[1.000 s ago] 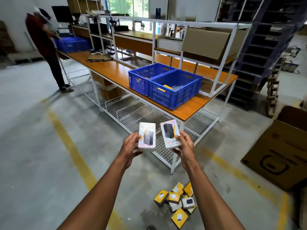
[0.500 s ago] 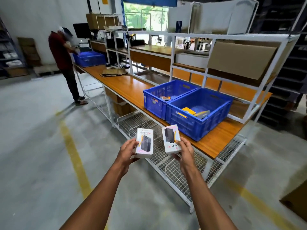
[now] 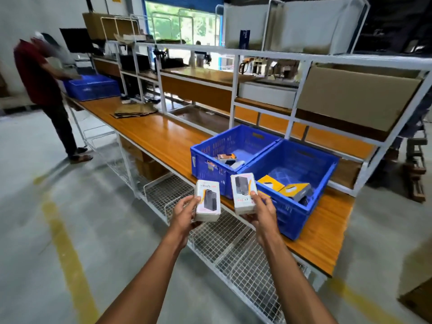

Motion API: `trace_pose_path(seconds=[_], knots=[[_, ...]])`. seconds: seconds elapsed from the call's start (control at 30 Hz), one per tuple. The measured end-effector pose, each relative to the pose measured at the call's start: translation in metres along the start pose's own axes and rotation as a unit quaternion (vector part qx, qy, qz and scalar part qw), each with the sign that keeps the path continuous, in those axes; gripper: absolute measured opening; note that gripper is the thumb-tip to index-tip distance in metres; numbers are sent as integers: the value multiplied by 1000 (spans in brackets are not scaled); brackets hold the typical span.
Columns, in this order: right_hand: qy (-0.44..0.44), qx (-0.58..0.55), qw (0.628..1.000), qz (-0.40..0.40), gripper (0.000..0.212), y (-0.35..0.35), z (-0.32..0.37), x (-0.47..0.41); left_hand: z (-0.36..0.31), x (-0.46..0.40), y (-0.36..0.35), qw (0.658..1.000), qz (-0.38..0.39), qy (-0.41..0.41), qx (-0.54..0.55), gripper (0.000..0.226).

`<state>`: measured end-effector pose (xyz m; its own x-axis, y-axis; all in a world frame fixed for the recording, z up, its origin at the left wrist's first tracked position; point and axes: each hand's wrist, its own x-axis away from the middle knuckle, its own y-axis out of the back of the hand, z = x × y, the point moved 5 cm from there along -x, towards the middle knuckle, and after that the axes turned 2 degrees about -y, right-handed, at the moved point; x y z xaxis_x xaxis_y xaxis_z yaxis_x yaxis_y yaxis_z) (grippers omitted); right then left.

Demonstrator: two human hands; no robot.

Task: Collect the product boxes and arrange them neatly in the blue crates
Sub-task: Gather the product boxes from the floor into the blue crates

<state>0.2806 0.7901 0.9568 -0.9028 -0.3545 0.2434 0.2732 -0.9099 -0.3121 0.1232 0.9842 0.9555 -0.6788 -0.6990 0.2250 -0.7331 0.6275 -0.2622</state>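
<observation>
Beside workbench [image 3: 163, 139], hands outstretched, gripping boxes

- The long orange wooden bench [image 3: 159, 136] runs from far left to near right.
- Two blue plastic crates sit side by side on it; the left blue plastic crate [image 3: 224, 146] touches the right blue plastic crate [image 3: 311, 183].
- Small yellow cardboard boxes [image 3: 287, 188] lie in the right crate.
- The left hand [image 3: 184, 213] holds a white product box [image 3: 207, 200] in front of the bench.
- The right hand [image 3: 264, 211] holds another white product box [image 3: 243, 192] just beside it, before the crates.
- A white wire shelf [image 3: 224, 246] lies under the bench.
- A person in a red shirt [image 3: 39, 78] stands at the far left end.
</observation>
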Motion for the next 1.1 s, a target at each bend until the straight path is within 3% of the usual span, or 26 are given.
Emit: trace_pose_path(seconds=[0.43,0.57,0.73,1.0,1.1], knots=[[48,56,988,-139,44,-114,48,-157,-102,-259,-32,991,94,-40,-90,47],[54,85,982,-158,51,-127,51,-197,-116,-303,-45,986,102,-61,-116,35],[40,164,969,-178,69,-134,48,-264,-114,-372,-57,980,97,-78,-156,40],[-17,336,931,-141,102,-149,36,-373,-129,-461,-103,933,88,-127,-324,69],[-46,400,909,-103,96,-159,29,-402,-118,-489,-114,892,95,-116,-426,79]])
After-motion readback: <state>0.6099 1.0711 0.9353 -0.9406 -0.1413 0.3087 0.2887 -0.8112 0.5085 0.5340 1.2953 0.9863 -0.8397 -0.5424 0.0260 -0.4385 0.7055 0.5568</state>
